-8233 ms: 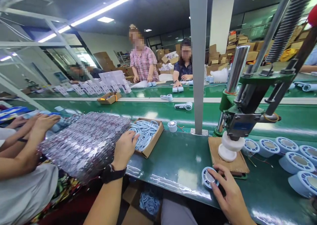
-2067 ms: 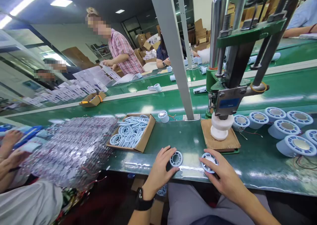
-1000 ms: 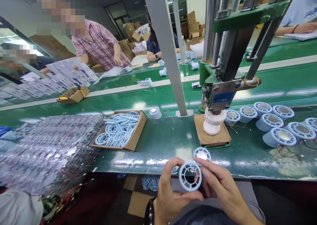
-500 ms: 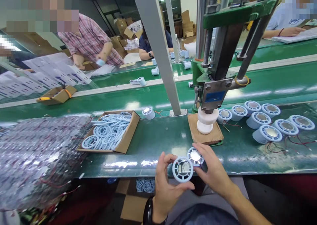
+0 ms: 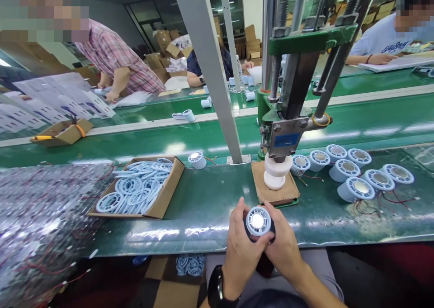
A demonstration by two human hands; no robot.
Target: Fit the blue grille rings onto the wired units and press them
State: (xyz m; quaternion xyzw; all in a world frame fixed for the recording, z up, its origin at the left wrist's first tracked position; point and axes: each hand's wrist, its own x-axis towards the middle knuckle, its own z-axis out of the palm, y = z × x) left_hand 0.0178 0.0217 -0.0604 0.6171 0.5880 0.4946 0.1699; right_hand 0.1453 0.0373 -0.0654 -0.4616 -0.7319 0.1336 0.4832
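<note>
Both of my hands are wrapped round one small cylinder, held just above the table's front edge. On its top lies a light blue spoked ring (image 5: 258,220), with a bright silver disc showing in the middle. My left hand (image 5: 242,244) grips the left side, its thumb across the near rim. From the right, my right hand (image 5: 283,242) closes round the body, whose lower part is hidden by fingers. Just beyond stands a hand press with a white round pressing head (image 5: 278,164) over a white round seat (image 5: 274,180) on a cardboard-topped base (image 5: 259,190).
Left of me, a cardboard box (image 5: 166,195) holds many light blue rings, beside a plastic-wrapped stack (image 5: 44,217). Several ring-topped cylinders (image 5: 356,189) with trailing wires stand at right. A grey post (image 5: 217,82) rises behind. Co-workers sit or stand across the green conveyor (image 5: 152,140).
The ring in my left hand and the cylinder in my right, side by side before, are now together, ring on top. My hands have closed in around them.
</note>
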